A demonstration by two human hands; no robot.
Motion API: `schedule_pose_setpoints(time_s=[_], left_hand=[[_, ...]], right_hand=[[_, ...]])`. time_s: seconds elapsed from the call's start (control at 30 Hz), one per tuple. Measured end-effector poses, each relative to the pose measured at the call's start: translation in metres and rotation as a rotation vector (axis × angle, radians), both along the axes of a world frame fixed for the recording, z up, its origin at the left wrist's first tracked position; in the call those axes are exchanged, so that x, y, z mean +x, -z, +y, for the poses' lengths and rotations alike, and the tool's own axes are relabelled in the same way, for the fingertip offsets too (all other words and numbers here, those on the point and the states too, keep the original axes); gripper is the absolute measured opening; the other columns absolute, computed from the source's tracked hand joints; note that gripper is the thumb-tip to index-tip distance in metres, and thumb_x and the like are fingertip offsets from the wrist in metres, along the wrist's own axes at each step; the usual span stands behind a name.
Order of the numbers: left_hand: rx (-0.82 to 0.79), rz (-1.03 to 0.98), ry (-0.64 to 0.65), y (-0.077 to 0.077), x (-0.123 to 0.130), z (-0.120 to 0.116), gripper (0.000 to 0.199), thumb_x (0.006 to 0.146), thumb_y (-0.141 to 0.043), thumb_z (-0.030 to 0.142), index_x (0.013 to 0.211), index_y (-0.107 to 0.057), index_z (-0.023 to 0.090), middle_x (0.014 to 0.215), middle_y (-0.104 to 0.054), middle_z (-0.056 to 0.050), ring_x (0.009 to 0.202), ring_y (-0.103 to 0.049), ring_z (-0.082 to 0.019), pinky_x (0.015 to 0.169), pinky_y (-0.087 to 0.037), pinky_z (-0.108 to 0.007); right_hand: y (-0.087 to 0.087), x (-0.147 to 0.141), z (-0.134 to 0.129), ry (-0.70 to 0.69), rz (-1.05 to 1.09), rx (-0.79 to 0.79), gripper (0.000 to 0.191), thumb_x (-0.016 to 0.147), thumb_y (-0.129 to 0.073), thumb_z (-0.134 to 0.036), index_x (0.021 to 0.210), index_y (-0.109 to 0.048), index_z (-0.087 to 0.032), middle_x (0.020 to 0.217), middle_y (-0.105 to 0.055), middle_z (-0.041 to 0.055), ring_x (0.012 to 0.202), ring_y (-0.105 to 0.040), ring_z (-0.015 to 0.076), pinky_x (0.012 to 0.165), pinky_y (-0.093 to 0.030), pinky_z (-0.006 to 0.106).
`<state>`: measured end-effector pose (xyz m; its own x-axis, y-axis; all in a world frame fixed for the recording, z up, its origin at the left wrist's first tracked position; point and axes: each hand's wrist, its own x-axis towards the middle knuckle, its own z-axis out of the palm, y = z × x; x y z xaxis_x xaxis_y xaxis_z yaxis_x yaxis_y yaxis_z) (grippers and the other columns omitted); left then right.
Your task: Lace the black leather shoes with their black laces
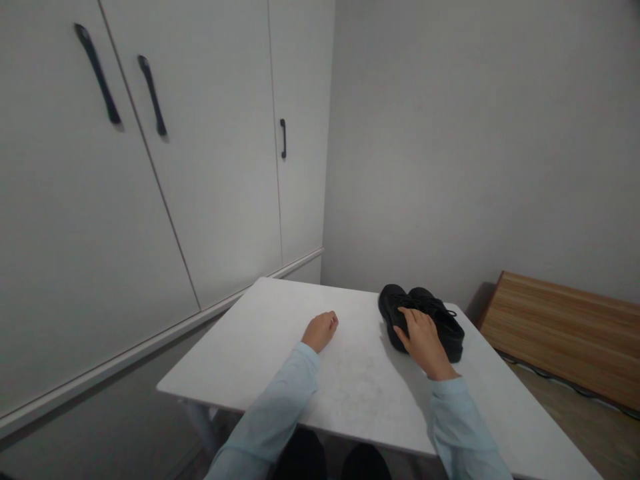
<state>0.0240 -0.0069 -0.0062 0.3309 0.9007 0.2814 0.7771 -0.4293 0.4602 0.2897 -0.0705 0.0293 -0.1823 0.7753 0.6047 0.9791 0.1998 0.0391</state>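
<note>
A pair of black lace-up shoes [393, 308] sits side by side at the right of a white table [280, 320], their toes toward the far edge. Over the nearer shoe is my right hand [425, 341], its fingers stretched out and the thumb apart; whether it touches the shoe I cannot tell. The hand hides part of that shoe's upper. My left hand [320, 331] rests near the middle of the table with fingers curled in, and nothing shows in it. Light blue sleeves cover both arms.
White cupboard doors [220, 160] with dark handles line the left side. A grey-white wall [475, 147] stands behind the table. To the right is a wood-grain board [570, 327], with a cable along its lower edge. My dark-clad knees [367, 461] show below the near table edge.
</note>
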Motion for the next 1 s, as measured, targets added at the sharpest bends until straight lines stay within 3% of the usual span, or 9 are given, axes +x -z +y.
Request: schedule_pose_setpoints(time_s=[0.07, 0.17, 0.33, 0.47, 0.77, 1.0], left_hand=[[0.002, -0.005, 0.006, 0.0, 0.0, 0.0, 0.016, 0.085, -0.045, 0.016, 0.085, -0.06, 0.018, 0.082, -0.066, -0.004, 0.076, -0.06, -0.016, 0.068, -0.04, -0.024], [0.005, -0.013, 0.016, 0.0, 0.0, 0.0, 0.016, 0.085, -0.044, 0.016, 0.085, -0.06, 0.018, 0.082, -0.066, -0.004, 0.076, -0.059, -0.016, 0.069, -0.04, -0.024], [0.009, -0.031, 0.042, 0.0, 0.002, -0.001, 0.016, 0.086, -0.044, 0.016, 0.085, -0.06, 0.018, 0.081, -0.065, -0.004, 0.075, -0.059, -0.016, 0.07, -0.04, -0.024], [0.019, -0.046, 0.058, -0.002, 0.003, -0.001, 0.016, 0.086, -0.044, 0.017, 0.084, -0.06, 0.018, 0.081, -0.065, -0.004, 0.076, -0.059, -0.016, 0.071, -0.041, -0.024], [0.039, -0.069, 0.111, 0.0, 0.005, -0.003, 0.015, 0.084, -0.045, 0.017, 0.084, -0.06, 0.018, 0.079, -0.065, -0.002, 0.075, -0.058, -0.015, 0.071, -0.041, -0.024], [0.026, -0.06, 0.207, 0.003, 0.006, -0.004, 0.012, 0.081, -0.049, 0.018, 0.08, -0.061, 0.018, 0.074, -0.062, 0.0, 0.068, -0.056, -0.013, 0.066, -0.04, -0.022]], right_hand=[[-0.007, -0.011, -0.004, 0.021, -0.017, 0.006, 0.03, 0.087, -0.047, -0.026, 0.116, -0.05, -0.017, 0.111, -0.06, 0.0128, 0.108, -0.051, 0.0307, 0.097, -0.031, 0.055], [-0.017, -0.026, -0.008, -0.028, -0.026, -0.013, 0.027, 0.087, -0.049, -0.025, 0.113, -0.052, -0.017, 0.11, -0.059, 0.012, 0.108, -0.051, 0.0303, 0.098, -0.03, 0.057], [-0.02, -0.047, -0.006, -0.223, 0.008, -0.086, 0.022, 0.087, -0.051, -0.022, 0.107, -0.055, -0.015, 0.103, -0.061, 0.0122, 0.1, -0.056, 0.0267, 0.089, -0.044, 0.044], [-0.007, -0.066, -0.002, -0.362, 0.031, -0.153, 0.02, 0.086, -0.051, -0.017, 0.106, -0.056, -0.016, 0.099, -0.062, 0.0098, 0.094, -0.058, 0.0236, 0.083, -0.049, 0.038], [0.036, -0.098, -0.002, -0.49, 0.039, -0.29, 0.038, 0.083, -0.049, -0.008, 0.12, -0.048, -0.016, 0.11, -0.06, 0.0109, 0.101, -0.055, 0.0233, 0.087, -0.048, 0.038], [0.047, -0.105, -0.006, -0.55, 0.081, -0.374, 0.032, 0.082, -0.049, -0.007, 0.113, -0.052, -0.017, 0.104, -0.061, 0.0086, 0.101, -0.054, 0.0223, 0.087, -0.046, 0.036]])
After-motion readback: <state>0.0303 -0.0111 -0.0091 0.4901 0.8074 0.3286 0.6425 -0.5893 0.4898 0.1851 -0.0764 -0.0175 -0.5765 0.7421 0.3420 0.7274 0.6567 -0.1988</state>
